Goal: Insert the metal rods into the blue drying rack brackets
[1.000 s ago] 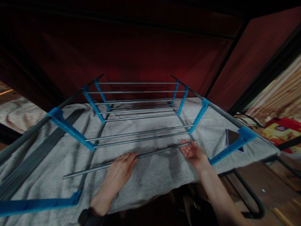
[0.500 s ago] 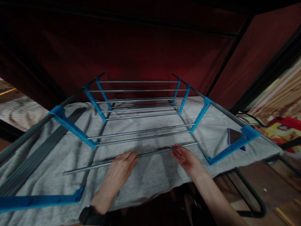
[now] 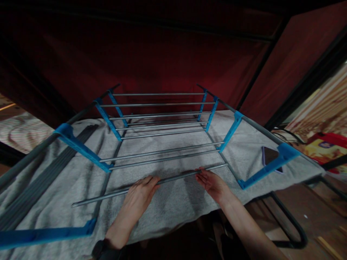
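A loose grey metal rod [image 3: 177, 177] lies slantwise across the front of a rack frame, its left end nearer me. My left hand [image 3: 143, 191] is closed over it left of the middle, palm down. Farther right, my right hand [image 3: 210, 182] pinches the same rod between thumb and finger. Beyond it, blue plastic brackets [image 3: 230, 133] join grey side tubes, with several metal rods [image 3: 165, 155] spanning between them. The front blue brackets, one at the left [image 3: 48, 233] and one at the right [image 3: 268, 168], have no rod between them.
A bundle of grey rods [image 3: 43, 177] lies on the grey cloth [image 3: 173, 206] at the left. A phone [image 3: 271, 155] rests behind the right front bracket. Past the cloth's right edge are a red and yellow package [image 3: 325, 148] and a dark metal tube leg [image 3: 292, 220].
The rod's left end has dipped slightly toward me. My right hand has shifted a little to the left; both hands keep hold of the rod.
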A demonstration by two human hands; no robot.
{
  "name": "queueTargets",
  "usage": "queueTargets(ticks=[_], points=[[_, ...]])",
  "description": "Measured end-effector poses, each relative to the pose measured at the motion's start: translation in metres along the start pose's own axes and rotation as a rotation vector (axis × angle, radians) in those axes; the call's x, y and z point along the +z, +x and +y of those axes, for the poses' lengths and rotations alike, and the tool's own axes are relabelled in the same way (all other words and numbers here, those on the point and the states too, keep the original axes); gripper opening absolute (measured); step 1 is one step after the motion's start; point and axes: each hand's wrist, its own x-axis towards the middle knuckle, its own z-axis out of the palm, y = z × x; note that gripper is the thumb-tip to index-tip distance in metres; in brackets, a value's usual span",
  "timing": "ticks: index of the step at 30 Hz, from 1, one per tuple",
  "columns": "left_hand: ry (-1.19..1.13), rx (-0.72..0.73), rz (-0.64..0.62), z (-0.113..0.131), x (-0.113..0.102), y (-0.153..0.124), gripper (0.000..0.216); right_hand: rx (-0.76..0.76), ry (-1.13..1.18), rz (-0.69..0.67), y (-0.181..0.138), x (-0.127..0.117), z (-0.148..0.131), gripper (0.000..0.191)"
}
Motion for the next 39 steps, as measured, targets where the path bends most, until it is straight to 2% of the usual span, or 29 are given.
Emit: queueTargets(ticks=[6, 15, 19, 24, 28, 31, 36, 39], points=[[0.013, 0.005, 0.024, -0.008, 0.005, -0.002, 0.034, -0.021, -0.018, -0.004, -0.001, 0.000, -0.007, 0.006], [-0.089, 0.013, 0.072, -0.019, 0.016, -0.005, 0.038, -0.050, -0.044, -0.038, -0.007, -0.007, -0.009, 0.006], [-0.136, 0.025, 0.104, -0.021, 0.021, -0.006, 0.039, -0.049, -0.049, -0.034, -0.010, -0.009, -0.021, 0.012], [-0.126, 0.024, 0.107, -0.016, 0.018, -0.011, 0.033, -0.129, -0.007, -0.020, -0.012, -0.016, -0.040, 0.007], [-0.107, 0.101, 0.178, -0.011, 0.018, -0.013, 0.033, -0.176, 0.033, 0.006, -0.014, -0.021, -0.050, 0.002], [-0.057, 0.135, 0.225, -0.010, 0.020, -0.014, 0.035, -0.178, 0.065, 0.046, -0.016, -0.020, -0.055, 0.004], [-0.012, 0.136, 0.220, -0.009, 0.015, -0.014, 0.037, -0.165, 0.092, 0.055, -0.018, -0.009, -0.058, 0.015], [-0.022, 0.123, 0.240, -0.008, 0.013, -0.014, 0.035, -0.158, 0.094, 0.075, -0.019, -0.003, -0.059, 0.015]])
